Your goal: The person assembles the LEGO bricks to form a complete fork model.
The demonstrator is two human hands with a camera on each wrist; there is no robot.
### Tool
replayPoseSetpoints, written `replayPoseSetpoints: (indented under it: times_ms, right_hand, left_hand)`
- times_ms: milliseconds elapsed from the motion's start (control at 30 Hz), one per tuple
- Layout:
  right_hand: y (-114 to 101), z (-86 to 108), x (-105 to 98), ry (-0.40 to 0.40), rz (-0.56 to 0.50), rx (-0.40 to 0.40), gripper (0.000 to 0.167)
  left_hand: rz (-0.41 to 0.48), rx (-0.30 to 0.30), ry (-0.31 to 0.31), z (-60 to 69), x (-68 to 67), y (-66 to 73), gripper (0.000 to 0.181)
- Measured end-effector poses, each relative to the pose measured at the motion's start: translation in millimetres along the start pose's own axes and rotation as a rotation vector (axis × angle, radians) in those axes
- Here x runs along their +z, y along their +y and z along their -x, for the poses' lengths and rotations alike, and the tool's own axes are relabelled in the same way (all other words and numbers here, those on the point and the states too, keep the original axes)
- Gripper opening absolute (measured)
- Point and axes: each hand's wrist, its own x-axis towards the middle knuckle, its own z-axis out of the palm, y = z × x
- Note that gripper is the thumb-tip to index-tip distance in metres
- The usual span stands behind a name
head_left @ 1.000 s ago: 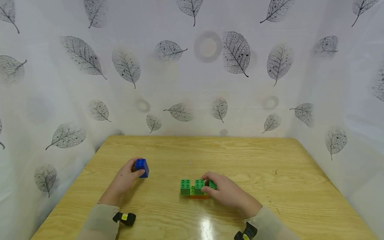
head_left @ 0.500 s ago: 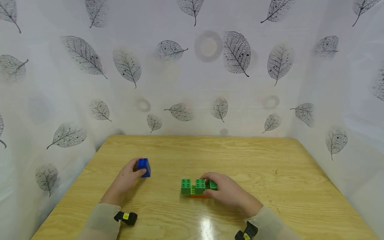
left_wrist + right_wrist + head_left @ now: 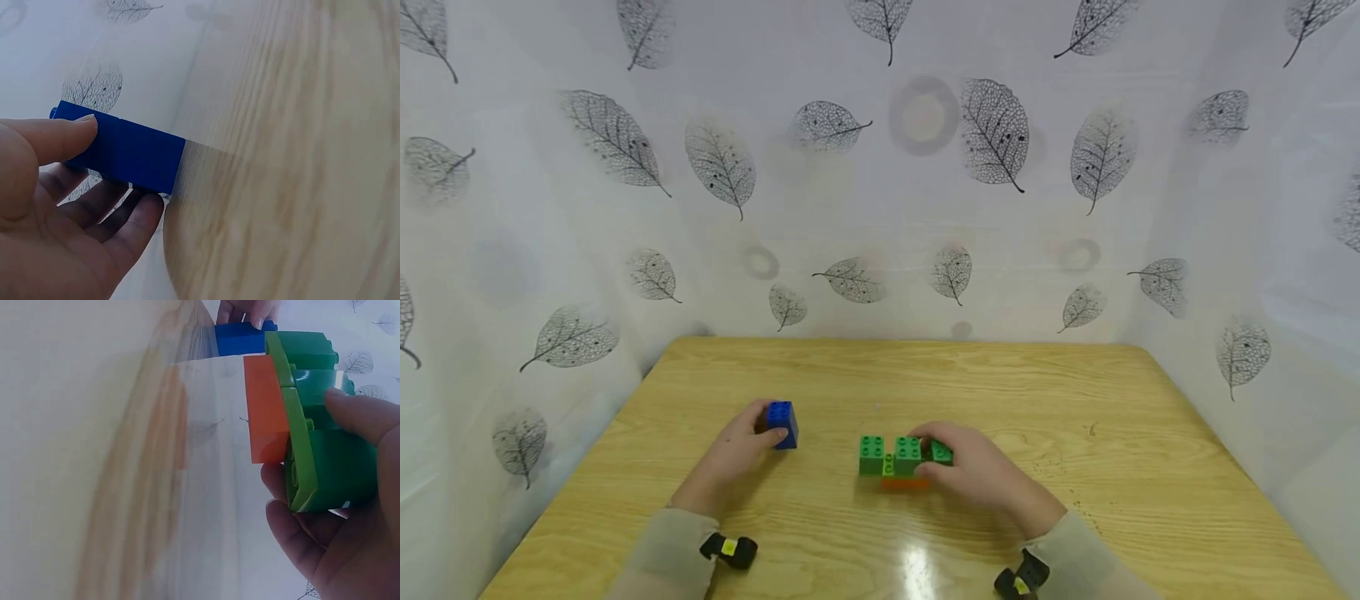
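Observation:
Two blue toy building bricks (image 3: 787, 433), stacked one on the other, stand upright at the table's left. My left hand (image 3: 733, 458) pinches them between thumb and fingers; in the left wrist view their lower end is at the tabletop. My right hand (image 3: 981, 475) grips a joined block: three green bricks (image 3: 907, 455) side by side on lime-green flat pieces (image 3: 301, 450), with an orange brick (image 3: 265, 409) underneath. In the right wrist view a gap shows between the orange brick and the table. Fingers partly cover the rightmost green brick in the head view.
Beneath both hands lies a wood-grain table (image 3: 820, 542). A pale curtain (image 3: 865, 200) printed with leaves surrounds its back and sides. Black straps (image 3: 728, 550) are on both wrists.
My left hand has slid to the right with the blue bricks, nearer the green block. My right hand has raised the block slightly off the table and shifted it a little right.

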Motion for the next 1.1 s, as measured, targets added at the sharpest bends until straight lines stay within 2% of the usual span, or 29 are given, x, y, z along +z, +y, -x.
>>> replayPoseSetpoints:
  times_ms: [167, 333, 533, 833, 967, 1100]
  right_hand:
    - [1, 0.7, -5, 0.018, -0.014, -0.021, 0.042]
    - [-3, 3.1, -11, 0.036, -0.025, -0.039, 0.043]
    - [-9, 5.8, -18, 0.063, -0.040, -0.047, 0.042]
    - [-21, 9.9, -30, 0.086, -0.055, -0.066, 0.044]
    - [-25, 11.2, -35, 0.102, -0.060, -0.083, 0.043]
    - [-28, 12.0, -37, 0.109, -0.069, -0.093, 0.042]
  left_hand:
    - [0.015, 0.021, -0.022, 1.2, 10.5, 5.4, 0.054]
    - [0.025, 0.012, -0.047, 0.5, 23.5, 10.5, 0.056]
    - [0.097, -0.002, -0.103, 1.4, 44.2, 19.3, 0.058]
    - [0.067, 0.121, -0.238, 4.9, 75.5, 36.2, 0.043]
    - [0.074, 0.165, -0.263, 7.0, 88.7, 43.5, 0.040]
    - [0.103, 0.182, -0.288, 7.8, 102.9, 49.9, 0.042]
